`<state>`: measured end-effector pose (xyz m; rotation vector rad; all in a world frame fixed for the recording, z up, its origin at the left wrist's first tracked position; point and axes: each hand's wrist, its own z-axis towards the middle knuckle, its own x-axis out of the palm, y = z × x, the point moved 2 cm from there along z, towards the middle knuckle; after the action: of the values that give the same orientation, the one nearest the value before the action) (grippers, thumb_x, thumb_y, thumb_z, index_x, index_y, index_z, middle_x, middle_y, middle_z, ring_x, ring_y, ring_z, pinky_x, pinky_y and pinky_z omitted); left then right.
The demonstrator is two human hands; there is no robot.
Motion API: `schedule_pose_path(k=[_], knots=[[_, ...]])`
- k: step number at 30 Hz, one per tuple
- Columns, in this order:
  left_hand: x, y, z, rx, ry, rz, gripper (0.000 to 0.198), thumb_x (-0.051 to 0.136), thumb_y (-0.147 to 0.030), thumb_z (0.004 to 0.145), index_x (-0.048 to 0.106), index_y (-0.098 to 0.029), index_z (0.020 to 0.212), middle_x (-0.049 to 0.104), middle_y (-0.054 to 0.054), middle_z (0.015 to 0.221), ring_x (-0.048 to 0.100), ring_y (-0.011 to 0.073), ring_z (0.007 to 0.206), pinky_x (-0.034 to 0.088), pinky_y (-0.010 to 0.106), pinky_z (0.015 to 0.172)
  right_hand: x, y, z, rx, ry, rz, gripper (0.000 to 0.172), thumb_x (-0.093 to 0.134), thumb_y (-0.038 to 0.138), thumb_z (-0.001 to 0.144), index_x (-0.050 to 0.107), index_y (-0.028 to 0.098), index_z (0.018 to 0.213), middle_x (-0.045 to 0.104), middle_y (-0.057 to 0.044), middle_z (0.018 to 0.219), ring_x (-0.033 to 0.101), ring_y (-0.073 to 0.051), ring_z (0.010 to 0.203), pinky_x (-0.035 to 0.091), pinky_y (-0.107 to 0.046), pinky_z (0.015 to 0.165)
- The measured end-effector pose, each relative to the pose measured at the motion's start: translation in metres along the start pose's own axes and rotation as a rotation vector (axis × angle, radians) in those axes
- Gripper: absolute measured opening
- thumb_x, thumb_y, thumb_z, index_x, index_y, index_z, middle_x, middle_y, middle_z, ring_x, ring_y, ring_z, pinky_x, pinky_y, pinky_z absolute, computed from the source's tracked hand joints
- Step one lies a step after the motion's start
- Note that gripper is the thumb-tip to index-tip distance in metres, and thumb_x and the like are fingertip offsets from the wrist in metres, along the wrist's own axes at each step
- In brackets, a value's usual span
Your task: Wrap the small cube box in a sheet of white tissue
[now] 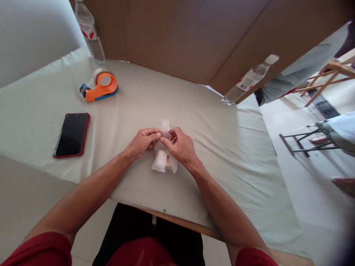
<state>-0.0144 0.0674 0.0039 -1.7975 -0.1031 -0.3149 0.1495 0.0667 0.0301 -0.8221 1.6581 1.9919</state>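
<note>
While fingers (154, 137) pinch translucent wrap (160, 161), bulk nearer, tip beyond them

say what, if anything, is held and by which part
The left grip and right grip hold the translucent wrap just short of its far end.

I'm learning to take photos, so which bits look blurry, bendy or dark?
Head view: the black metal frame looks soft and blurry; head view: the left bottle and right bottle lean outward, probably from lens stretch; head view: the right-hand corners darken; head view: the left hand and right hand look fairly sharp.
</note>
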Motion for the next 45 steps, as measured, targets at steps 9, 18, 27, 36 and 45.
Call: schedule_pose_path(k=[9,18,27,36,45], knots=[[-0.01,-0.002,0.004,0.072,-0.171,0.162,0.026,0.065,-0.042,0.073,0.06,-0.018,0.081,0.052,-0.003,0.066,0.043,0.0098,0.056,0.031,0.024,0.05,-0.004,-0.046,-0.012,0.28,-0.246,0.823,0.025,0.07,0.045,0.075,0.059,0.022,0.076,0.064,0.002,0.072,0.057,-0.013,0.065,0.047,-0.028,0.067],[0.003,-0.012,-0.016,0.267,-0.155,0.825,0.045,0.075,-0.059,0.068,0.05,-0.022,0.076,0.051,-0.004,0.067,0.046,0.0141,0.064,0.036,0.029,0.063,0.001,-0.036,-0.018,0.233,0.086,0.903,0.036,0.073,0.055,0.076,0.059,0.024,0.087,0.077,-0.002,0.088,0.071,-0.019,0.078,0.056,-0.034,0.074],[-0.013,-0.014,-0.007,0.094,0.027,0.625,0.018,0.063,-0.036,0.068,0.055,-0.019,0.071,0.053,-0.003,0.062,0.047,0.0115,0.057,0.035,0.025,0.054,0.001,-0.048,-0.01,0.307,-0.057,1.007,0.041,0.076,0.056,0.071,0.055,0.025,0.087,0.077,-0.003,0.086,0.072,-0.02,0.077,0.058,-0.036,0.076],[-0.046,-0.019,0.003,0.125,-0.4,0.665,0.024,0.057,-0.02,0.069,0.057,-0.02,0.093,0.054,-0.006,0.057,0.048,0.0127,0.051,0.037,0.026,0.053,-0.024,-0.074,-0.004,0.251,-0.351,0.562,0.026,0.067,0.037,0.071,0.058,0.021,0.09,0.064,0.002,0.074,0.056,-0.013,0.061,0.048,-0.028,0.056],[-0.016,-0.025,-0.011,0.41,-0.105,0.838,0.035,0.056,-0.033,0.081,0.067,-0.019,0.111,0.074,0.009,0.109,0.063,0.0202,0.088,0.048,0.031,0.076,-0.05,-0.022,-0.026,-0.049,0.032,0.115,0.035,0.072,0.04,0.08,0.069,0.021,0.108,0.074,-0.004,0.092,0.067,-0.019,0.082,0.052,-0.036,0.079]])
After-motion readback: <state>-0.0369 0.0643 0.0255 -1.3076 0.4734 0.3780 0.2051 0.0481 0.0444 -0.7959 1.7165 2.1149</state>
